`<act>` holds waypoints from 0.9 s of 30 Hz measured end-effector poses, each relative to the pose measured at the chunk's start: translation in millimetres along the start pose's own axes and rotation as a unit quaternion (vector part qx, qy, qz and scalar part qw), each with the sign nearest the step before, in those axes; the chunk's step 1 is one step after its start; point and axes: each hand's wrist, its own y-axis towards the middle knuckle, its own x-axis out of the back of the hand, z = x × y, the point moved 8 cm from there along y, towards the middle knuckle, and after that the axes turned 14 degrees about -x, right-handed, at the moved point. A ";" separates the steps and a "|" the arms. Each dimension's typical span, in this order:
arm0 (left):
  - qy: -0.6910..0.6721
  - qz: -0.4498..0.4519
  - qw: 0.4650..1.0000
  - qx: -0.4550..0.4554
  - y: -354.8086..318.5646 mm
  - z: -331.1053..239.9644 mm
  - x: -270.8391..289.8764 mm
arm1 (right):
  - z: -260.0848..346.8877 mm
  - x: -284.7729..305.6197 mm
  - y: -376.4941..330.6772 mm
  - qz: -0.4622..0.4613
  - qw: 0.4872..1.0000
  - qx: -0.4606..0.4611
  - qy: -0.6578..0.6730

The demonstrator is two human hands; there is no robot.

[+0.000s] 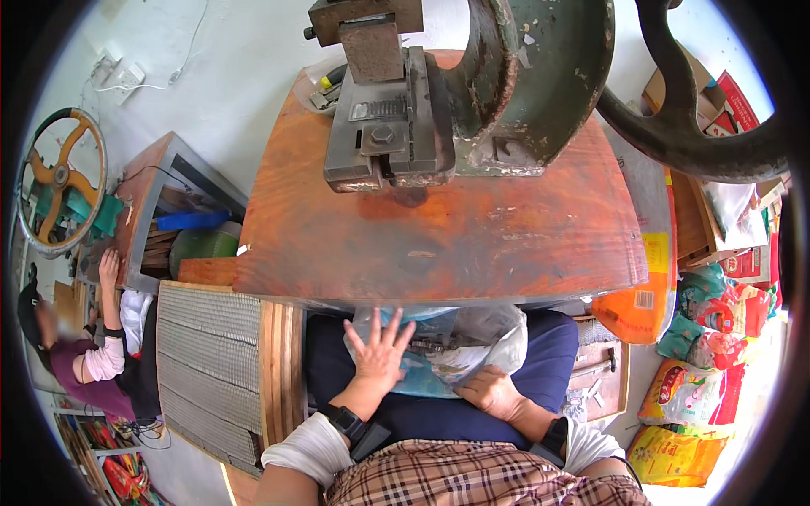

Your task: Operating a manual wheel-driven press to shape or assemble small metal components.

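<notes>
A clear and blue plastic bag (504, 336) lies gaping across my lap, below the front edge of the table. Small dark metal pieces (430, 346) show inside it, too small to name. Over the bag's left side my left hand (375, 358) is open, its fingers spread and nothing in them. At the bag's near right edge my right hand (494, 393) has its fingers curled closed on the plastic. Straight ahead on the reddish wooden table (439, 244) stands a heavy green press (548, 93), with a bolted steel die (384, 135) at its foot.
Stacked wooden trays (211, 363) holding rows of grey strips stand at my left. Beyond them sits another person (93, 371), near a handwheel (61, 173). To my right are a shallow tray with a hammer (593, 368), an orange sack (633, 308) and several colourful bags (692, 392).
</notes>
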 end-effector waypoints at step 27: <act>-0.191 -0.104 0.964 0.153 -151.5 18.4 -28.3 | -131.2 27.3 -159.0 0.082 0.891 -0.443 0.046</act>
